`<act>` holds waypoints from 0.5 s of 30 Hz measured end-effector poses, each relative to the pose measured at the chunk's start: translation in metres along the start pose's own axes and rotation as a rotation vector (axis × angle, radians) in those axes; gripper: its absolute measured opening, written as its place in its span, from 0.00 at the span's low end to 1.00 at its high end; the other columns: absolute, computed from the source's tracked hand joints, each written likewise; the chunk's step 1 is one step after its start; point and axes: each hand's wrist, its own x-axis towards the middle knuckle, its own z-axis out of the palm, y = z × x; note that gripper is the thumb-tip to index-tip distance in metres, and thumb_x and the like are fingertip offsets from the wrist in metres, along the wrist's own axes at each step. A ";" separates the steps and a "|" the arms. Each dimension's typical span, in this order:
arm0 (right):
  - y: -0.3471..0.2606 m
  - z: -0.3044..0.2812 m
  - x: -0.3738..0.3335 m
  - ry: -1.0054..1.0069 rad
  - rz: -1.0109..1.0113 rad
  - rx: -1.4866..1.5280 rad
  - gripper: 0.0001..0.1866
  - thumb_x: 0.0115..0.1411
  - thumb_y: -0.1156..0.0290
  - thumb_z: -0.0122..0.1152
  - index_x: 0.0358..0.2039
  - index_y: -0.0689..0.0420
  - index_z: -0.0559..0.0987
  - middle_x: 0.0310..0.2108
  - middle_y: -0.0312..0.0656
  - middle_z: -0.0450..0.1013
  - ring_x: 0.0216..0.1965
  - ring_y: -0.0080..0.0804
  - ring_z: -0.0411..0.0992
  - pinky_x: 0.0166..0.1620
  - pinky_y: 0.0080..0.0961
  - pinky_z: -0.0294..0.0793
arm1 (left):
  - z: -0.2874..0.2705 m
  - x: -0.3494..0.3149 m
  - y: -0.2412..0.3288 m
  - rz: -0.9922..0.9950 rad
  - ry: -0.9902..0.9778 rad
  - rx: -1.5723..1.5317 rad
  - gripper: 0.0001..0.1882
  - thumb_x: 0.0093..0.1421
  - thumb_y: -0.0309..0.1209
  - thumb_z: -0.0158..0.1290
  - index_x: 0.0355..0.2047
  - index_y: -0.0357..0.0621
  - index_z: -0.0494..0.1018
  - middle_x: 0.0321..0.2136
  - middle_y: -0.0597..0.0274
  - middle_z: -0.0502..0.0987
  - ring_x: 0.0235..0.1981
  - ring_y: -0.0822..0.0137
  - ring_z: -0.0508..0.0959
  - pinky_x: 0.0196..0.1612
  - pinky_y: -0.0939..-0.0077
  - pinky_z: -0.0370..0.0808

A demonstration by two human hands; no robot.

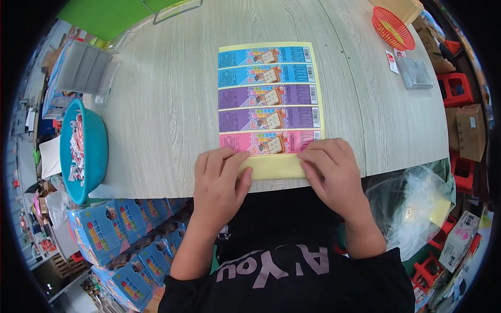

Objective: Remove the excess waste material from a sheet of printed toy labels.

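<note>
A sheet of printed stickers [269, 99] lies on the wooden-grain table, with strips in blue, purple and pink that each show a biscuit picture. Its near end is folded over, so the plain yellow backing [274, 168] faces up along the table's front edge. My left hand [219, 175] pinches the left end of that fold, thumb below and fingers on top. At the fold's right end my right hand [334, 175] grips in the same way. Both hands' fingertips touch the lower edge of the pink strip.
On the left edge stands a teal basin [99, 151] of small wrapped packets, with grey plastic trays [86, 68] behind it. A red basket [392, 28] and clear plastic boxes [415, 73] sit at the far right. Blue cartons [99, 232] are stacked below the table's left side.
</note>
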 end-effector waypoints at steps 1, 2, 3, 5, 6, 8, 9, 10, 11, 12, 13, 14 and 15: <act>0.000 0.000 0.000 -0.003 -0.007 -0.026 0.11 0.53 0.78 0.68 0.39 0.56 0.81 0.38 0.40 0.77 0.41 0.41 0.74 0.45 0.37 0.72 | 0.000 -0.001 0.001 0.018 0.005 0.055 0.16 0.55 0.25 0.63 0.45 0.43 0.78 0.42 0.54 0.74 0.45 0.50 0.73 0.50 0.58 0.70; 0.001 0.001 0.001 -0.007 -0.013 -0.053 0.11 0.53 0.76 0.68 0.39 0.55 0.82 0.38 0.38 0.76 0.41 0.39 0.74 0.45 0.36 0.71 | 0.001 -0.001 0.001 0.035 0.011 0.110 0.17 0.54 0.26 0.63 0.46 0.43 0.78 0.43 0.55 0.74 0.46 0.50 0.73 0.51 0.57 0.69; 0.002 0.001 0.001 -0.009 -0.012 -0.048 0.11 0.53 0.76 0.68 0.39 0.55 0.82 0.38 0.38 0.76 0.41 0.39 0.74 0.45 0.36 0.71 | 0.001 0.000 0.000 0.033 0.007 0.112 0.17 0.54 0.26 0.63 0.46 0.43 0.78 0.43 0.55 0.74 0.46 0.50 0.73 0.51 0.57 0.69; 0.002 0.000 0.001 -0.026 -0.014 -0.053 0.12 0.52 0.76 0.68 0.39 0.55 0.82 0.38 0.38 0.76 0.41 0.39 0.74 0.45 0.36 0.71 | -0.001 -0.001 0.001 0.027 0.001 0.115 0.18 0.54 0.27 0.63 0.47 0.44 0.79 0.44 0.55 0.75 0.47 0.51 0.73 0.53 0.56 0.68; 0.001 0.000 0.001 -0.031 -0.012 -0.050 0.12 0.52 0.76 0.68 0.39 0.55 0.82 0.38 0.38 0.76 0.41 0.39 0.74 0.45 0.36 0.71 | -0.001 -0.001 0.001 0.022 -0.003 0.114 0.18 0.54 0.27 0.63 0.47 0.44 0.79 0.44 0.55 0.75 0.47 0.51 0.73 0.53 0.56 0.68; 0.000 0.003 0.001 -0.009 0.012 -0.038 0.14 0.48 0.80 0.66 0.38 0.55 0.81 0.40 0.39 0.75 0.42 0.42 0.73 0.46 0.38 0.71 | -0.002 -0.005 0.000 0.054 0.027 0.144 0.15 0.54 0.27 0.63 0.44 0.46 0.80 0.43 0.57 0.75 0.46 0.52 0.74 0.52 0.57 0.68; 0.000 0.004 0.001 -0.015 0.012 -0.032 0.14 0.48 0.80 0.66 0.38 0.55 0.81 0.40 0.39 0.75 0.42 0.42 0.73 0.46 0.38 0.71 | -0.002 -0.007 -0.001 0.047 0.024 0.146 0.15 0.54 0.27 0.63 0.44 0.46 0.80 0.43 0.57 0.75 0.46 0.52 0.74 0.52 0.57 0.68; -0.001 0.004 0.001 -0.019 0.019 -0.062 0.15 0.48 0.80 0.66 0.38 0.54 0.81 0.40 0.38 0.75 0.42 0.42 0.72 0.46 0.38 0.71 | -0.003 -0.010 -0.004 0.099 0.014 0.181 0.15 0.55 0.30 0.64 0.44 0.48 0.81 0.43 0.61 0.76 0.46 0.56 0.75 0.52 0.59 0.68; -0.001 0.005 0.002 -0.023 0.025 -0.093 0.15 0.47 0.80 0.66 0.37 0.54 0.82 0.41 0.37 0.75 0.42 0.42 0.72 0.46 0.38 0.70 | -0.002 -0.012 -0.006 0.152 0.004 0.216 0.15 0.56 0.34 0.65 0.45 0.51 0.82 0.43 0.64 0.76 0.46 0.60 0.76 0.51 0.61 0.68; -0.001 0.005 0.003 -0.024 0.026 -0.090 0.15 0.47 0.80 0.66 0.37 0.54 0.82 0.41 0.37 0.75 0.42 0.42 0.72 0.46 0.38 0.70 | -0.002 -0.015 -0.005 0.151 0.002 0.217 0.15 0.56 0.34 0.65 0.45 0.51 0.82 0.43 0.64 0.76 0.46 0.60 0.76 0.51 0.61 0.68; -0.001 0.006 0.003 -0.026 0.033 -0.093 0.15 0.46 0.80 0.66 0.37 0.53 0.82 0.41 0.37 0.75 0.42 0.41 0.72 0.46 0.38 0.70 | -0.002 -0.019 -0.004 0.182 0.026 0.244 0.14 0.57 0.37 0.64 0.44 0.52 0.83 0.43 0.65 0.77 0.46 0.61 0.77 0.51 0.62 0.68; -0.002 0.006 0.003 -0.027 0.040 -0.096 0.15 0.46 0.80 0.66 0.36 0.53 0.82 0.40 0.37 0.75 0.42 0.41 0.72 0.46 0.38 0.70 | -0.001 -0.022 -0.004 0.214 0.049 0.271 0.13 0.58 0.40 0.64 0.43 0.53 0.83 0.43 0.66 0.78 0.46 0.63 0.78 0.51 0.63 0.68; -0.002 0.005 0.003 -0.028 0.040 -0.094 0.15 0.46 0.80 0.66 0.36 0.53 0.82 0.40 0.37 0.75 0.42 0.41 0.72 0.46 0.38 0.70 | 0.001 -0.024 -0.005 0.213 0.048 0.272 0.13 0.58 0.40 0.64 0.43 0.53 0.83 0.43 0.66 0.78 0.46 0.63 0.78 0.51 0.63 0.68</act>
